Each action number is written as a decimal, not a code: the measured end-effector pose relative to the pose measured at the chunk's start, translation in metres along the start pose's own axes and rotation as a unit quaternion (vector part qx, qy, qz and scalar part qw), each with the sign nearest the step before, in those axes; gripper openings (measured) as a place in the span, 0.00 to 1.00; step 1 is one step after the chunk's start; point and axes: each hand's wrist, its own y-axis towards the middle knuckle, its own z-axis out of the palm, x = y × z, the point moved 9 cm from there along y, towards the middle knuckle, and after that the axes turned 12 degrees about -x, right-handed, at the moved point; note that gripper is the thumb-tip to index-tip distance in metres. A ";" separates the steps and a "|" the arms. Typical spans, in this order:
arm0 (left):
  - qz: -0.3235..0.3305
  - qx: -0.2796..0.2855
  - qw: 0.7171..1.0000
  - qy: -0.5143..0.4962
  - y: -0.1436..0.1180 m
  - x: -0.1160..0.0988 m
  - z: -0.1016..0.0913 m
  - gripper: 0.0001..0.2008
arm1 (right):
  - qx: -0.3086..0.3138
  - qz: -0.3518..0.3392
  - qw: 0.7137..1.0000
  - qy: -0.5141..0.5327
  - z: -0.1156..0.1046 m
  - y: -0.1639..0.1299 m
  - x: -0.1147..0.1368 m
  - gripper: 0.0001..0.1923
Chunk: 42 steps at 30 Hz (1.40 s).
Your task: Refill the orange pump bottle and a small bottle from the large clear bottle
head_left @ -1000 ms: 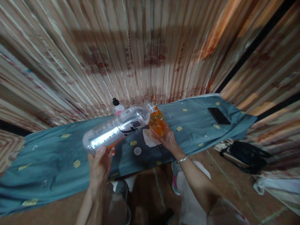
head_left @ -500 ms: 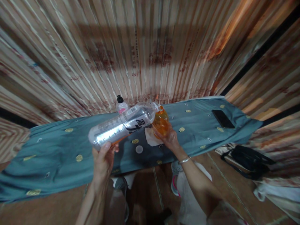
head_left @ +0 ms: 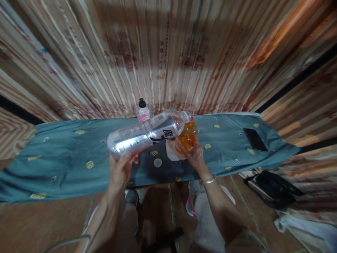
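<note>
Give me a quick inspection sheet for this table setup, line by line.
Surface: table under a teal cloth with gold motifs.
Job's things: large clear bottle tipped on its side, neck at the orange container.
Clutter: small black-capped bottle at the back; white paper and white disc on the cloth; dark phone far right.
Hands: left hand grips the large bottle's base; right hand holds the orange container.
Cables: nothing seen.
Surroundings: striped curtain behind; black bag on the floor.
</note>
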 end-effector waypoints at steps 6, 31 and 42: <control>-0.006 0.012 1.000 0.007 -0.002 -0.001 0.004 0.17 | -0.003 0.005 1.000 -0.017 0.002 0.002 -0.010 0.43; -0.016 -0.013 0.999 0.026 -0.011 0.008 0.002 0.21 | -0.013 0.002 0.999 0.039 -0.003 -0.003 -0.001 0.40; 0.004 0.014 1.000 0.019 -0.010 0.001 0.008 0.17 | -0.014 0.019 0.999 0.037 -0.001 -0.003 -0.005 0.40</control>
